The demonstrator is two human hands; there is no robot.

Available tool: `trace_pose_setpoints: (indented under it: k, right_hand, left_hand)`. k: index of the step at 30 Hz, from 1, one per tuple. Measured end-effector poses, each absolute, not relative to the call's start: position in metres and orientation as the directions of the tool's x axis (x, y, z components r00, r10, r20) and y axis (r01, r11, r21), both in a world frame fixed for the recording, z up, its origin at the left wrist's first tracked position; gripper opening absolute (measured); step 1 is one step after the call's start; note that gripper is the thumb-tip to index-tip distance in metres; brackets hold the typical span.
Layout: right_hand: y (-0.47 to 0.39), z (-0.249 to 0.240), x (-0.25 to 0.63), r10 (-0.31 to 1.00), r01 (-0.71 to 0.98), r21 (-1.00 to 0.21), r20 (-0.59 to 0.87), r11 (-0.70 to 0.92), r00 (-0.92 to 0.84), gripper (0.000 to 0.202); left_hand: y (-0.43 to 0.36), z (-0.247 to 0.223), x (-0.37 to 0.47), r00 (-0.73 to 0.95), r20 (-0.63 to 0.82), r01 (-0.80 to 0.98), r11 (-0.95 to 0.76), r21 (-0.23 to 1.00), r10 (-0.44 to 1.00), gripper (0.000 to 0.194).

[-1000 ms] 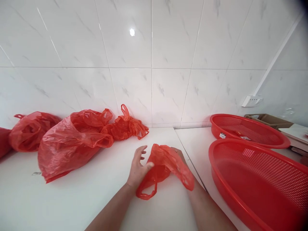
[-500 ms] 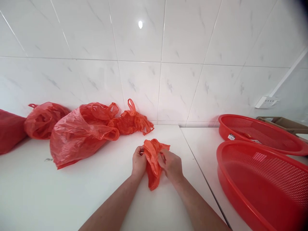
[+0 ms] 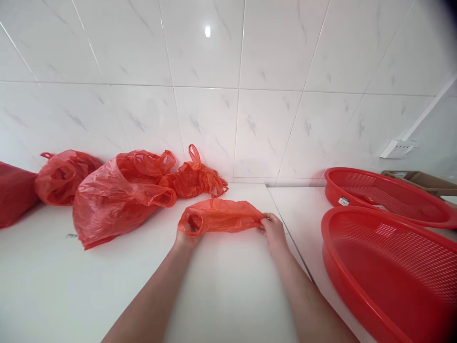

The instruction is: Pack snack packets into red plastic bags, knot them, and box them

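Head view: the right hand (image 3: pixel 274 229) has thumb and fingers pinched together on the right end of a thin red plastic carrier bag (image 3: pixel 228 216). The left hand (image 3: pixel 184 240) is at the bag's left end, partly hidden by the film, so how tightly it grips cannot be told. Half a second ago the bag was bunched between both hands; now it is drawn out sideways, spread rather than gathered. It is above the left tabletop (image 3: pixel 228 295), towards the far right corner. Along that top's far edge, leftward, sit three more red bags: one bunched small (image 3: pixel 193 182), one large (image 3: pixel 114 202), one rounded (image 3: pixel 67 178). One red item (image 3: pixel 14 194), unclear, is cut off at left. Beyond the right edge are two red perforated baskets (image 3: pixel 339 267) and one brown tray (image 3: pixel 424 181).
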State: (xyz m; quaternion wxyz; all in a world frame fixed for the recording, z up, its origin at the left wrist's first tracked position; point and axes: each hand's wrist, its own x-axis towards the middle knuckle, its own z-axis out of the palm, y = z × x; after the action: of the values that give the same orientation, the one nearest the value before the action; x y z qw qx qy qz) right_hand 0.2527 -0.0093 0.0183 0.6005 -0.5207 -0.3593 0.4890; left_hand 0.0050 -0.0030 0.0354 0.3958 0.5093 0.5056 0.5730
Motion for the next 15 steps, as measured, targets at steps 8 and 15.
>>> trace_pose_setpoints:
  k: [8, 15]
  right_hand:
    - [0.002, 0.021, 0.281, 0.969, -0.574, -0.818, -0.157, -0.019, 0.191, 0.012]
    - [0.004, 0.018, 0.277, 0.884, -0.270, -0.958, -0.041, 0.097, 0.465, 0.020]
  left_hand:
    - [-0.006, 0.023, 0.004, -0.198, -0.031, -0.262, -0.022, 0.965, 0.980, 0.036]
    - [-0.032, 0.034, 0.036, 0.132, 0.669, 0.737, -0.524, 0.427, 0.731, 0.070]
